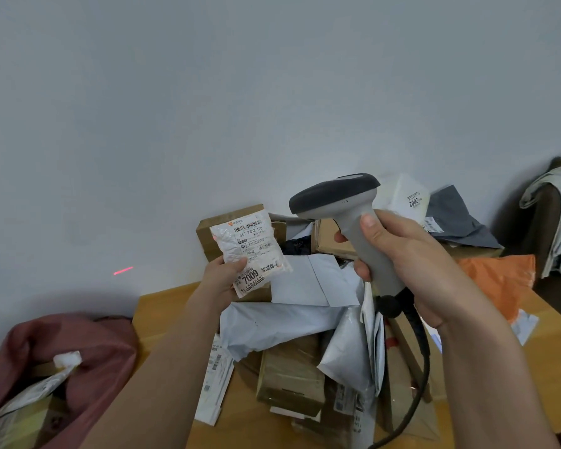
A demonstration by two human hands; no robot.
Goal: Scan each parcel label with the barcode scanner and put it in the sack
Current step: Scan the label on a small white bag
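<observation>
My left hand [222,276] pinches a small white padded parcel [250,251] by its lower left corner, label facing me with "7009" printed on it. My right hand [412,257] grips the grey handle of the barcode scanner [344,202], whose dark head points left at about the parcel's height. A red scan line [123,271] falls on the wall, left of the parcel. The reddish-brown sack [88,348] lies open at the lower left with parcels inside.
A heap of grey mailers [289,319], brown boxes [292,380] and an orange mailer [499,283] covers the wooden table [162,315]. The scanner's black cable [421,361] hangs down over the heap. A chair with cloth [554,215] stands at the right.
</observation>
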